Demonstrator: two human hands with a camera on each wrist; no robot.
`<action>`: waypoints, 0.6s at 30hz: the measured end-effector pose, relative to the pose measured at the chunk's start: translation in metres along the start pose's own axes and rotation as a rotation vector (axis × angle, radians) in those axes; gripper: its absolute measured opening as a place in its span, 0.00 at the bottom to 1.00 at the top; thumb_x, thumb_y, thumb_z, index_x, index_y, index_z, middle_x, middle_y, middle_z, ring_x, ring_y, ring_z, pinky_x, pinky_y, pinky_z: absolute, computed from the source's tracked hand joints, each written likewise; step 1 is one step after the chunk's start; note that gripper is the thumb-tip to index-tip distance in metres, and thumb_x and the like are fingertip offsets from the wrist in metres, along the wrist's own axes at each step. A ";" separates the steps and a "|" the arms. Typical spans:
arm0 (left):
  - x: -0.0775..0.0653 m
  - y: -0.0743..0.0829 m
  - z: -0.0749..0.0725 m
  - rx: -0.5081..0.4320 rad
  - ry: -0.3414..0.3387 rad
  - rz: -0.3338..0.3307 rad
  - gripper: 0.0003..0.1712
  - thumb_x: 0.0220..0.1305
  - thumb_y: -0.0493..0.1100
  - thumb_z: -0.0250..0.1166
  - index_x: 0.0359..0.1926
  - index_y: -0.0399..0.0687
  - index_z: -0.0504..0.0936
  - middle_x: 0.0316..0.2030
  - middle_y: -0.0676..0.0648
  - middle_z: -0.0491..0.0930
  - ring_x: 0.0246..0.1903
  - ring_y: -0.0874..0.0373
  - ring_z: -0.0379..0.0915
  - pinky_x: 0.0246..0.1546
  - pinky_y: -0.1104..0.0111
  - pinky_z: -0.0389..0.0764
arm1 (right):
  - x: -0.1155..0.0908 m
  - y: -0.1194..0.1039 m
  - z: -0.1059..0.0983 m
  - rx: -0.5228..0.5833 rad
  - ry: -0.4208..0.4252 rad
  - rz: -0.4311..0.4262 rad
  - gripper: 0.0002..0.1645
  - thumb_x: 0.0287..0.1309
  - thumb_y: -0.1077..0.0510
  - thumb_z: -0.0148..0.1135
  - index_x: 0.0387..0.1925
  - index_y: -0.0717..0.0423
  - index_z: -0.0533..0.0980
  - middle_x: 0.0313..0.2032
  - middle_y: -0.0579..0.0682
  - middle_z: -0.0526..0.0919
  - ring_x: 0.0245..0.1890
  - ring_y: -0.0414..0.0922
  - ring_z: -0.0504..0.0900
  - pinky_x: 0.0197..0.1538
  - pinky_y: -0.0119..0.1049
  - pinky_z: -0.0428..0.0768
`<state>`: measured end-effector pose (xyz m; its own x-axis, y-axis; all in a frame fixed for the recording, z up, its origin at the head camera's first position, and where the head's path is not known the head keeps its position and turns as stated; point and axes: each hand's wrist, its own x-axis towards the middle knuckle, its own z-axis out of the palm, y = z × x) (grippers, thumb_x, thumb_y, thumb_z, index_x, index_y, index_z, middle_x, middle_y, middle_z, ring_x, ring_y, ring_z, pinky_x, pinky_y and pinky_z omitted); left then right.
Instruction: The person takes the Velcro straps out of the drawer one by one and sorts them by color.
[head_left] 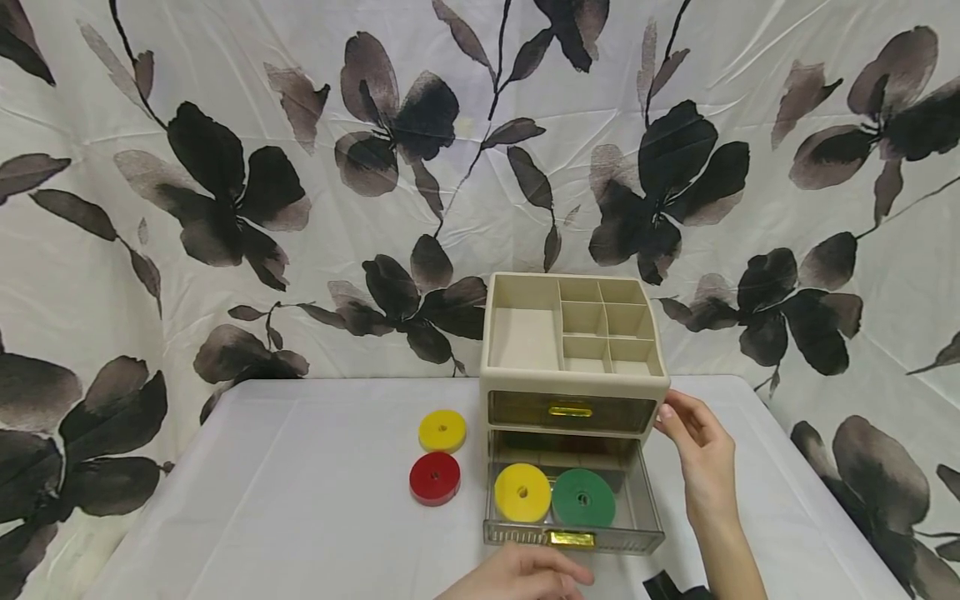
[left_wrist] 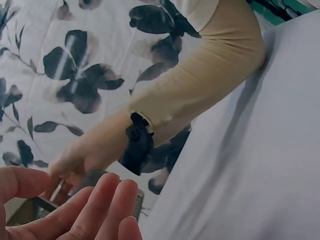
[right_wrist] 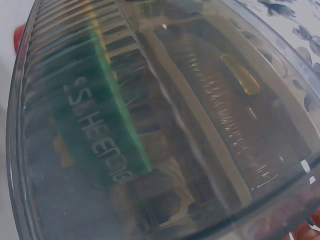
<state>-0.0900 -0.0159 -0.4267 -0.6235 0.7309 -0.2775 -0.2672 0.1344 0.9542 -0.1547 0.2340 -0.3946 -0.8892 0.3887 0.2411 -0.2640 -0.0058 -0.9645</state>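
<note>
A cream desktop organizer (head_left: 573, 379) stands on the table, its lower clear drawer (head_left: 648, 500) pulled out. Inside that drawer lie a yellow disc (head_left: 522, 492) and a green disc (head_left: 583, 498), each with a small centre hole; pale lettering runs along the green one's edge in the right wrist view. The right hand (head_left: 701, 454) rests its thumb and fingertips on the organizer's right side. Just in front of the drawer's gold handle (head_left: 572, 539) is the left hand (head_left: 525, 575), fingers loosely bent; the left wrist view shows nothing between thumb and fingers (left_wrist: 105, 192).
Left of the organizer, a second yellow disc (head_left: 442, 431) and a red disc (head_left: 435, 478) lie on the white table (head_left: 315, 483). The upper drawer (head_left: 525, 411) is closed. Divided compartments (head_left: 585, 317) form the organizer's top. A floral cloth (head_left: 480, 167) hangs behind.
</note>
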 end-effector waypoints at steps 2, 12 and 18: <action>-0.002 0.005 0.000 0.011 -0.001 0.011 0.19 0.71 0.46 0.53 0.55 0.41 0.80 0.48 0.39 0.83 0.36 0.61 0.75 0.45 0.73 0.80 | 0.000 0.000 0.000 0.003 0.000 -0.001 0.17 0.63 0.61 0.59 0.52 0.63 0.75 0.43 0.38 0.83 0.44 0.32 0.82 0.47 0.21 0.79; -0.007 0.031 -0.004 0.115 -0.033 0.100 0.18 0.72 0.43 0.52 0.56 0.39 0.77 0.49 0.33 0.81 0.41 0.61 0.78 0.47 0.72 0.79 | 0.000 0.001 0.000 0.018 -0.008 -0.010 0.16 0.63 0.62 0.59 0.51 0.63 0.75 0.43 0.39 0.82 0.44 0.32 0.82 0.47 0.22 0.80; -0.001 0.045 -0.007 0.211 -0.027 0.156 0.17 0.70 0.44 0.53 0.53 0.43 0.80 0.44 0.36 0.84 0.39 0.62 0.82 0.41 0.76 0.79 | 0.000 0.001 0.000 0.014 -0.005 -0.016 0.16 0.63 0.63 0.59 0.51 0.63 0.75 0.43 0.39 0.82 0.44 0.33 0.82 0.46 0.21 0.79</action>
<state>-0.1065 -0.0150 -0.3847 -0.6245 0.7710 -0.1249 -0.0083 0.1533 0.9881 -0.1546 0.2338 -0.3953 -0.8867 0.3845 0.2568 -0.2833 -0.0129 -0.9589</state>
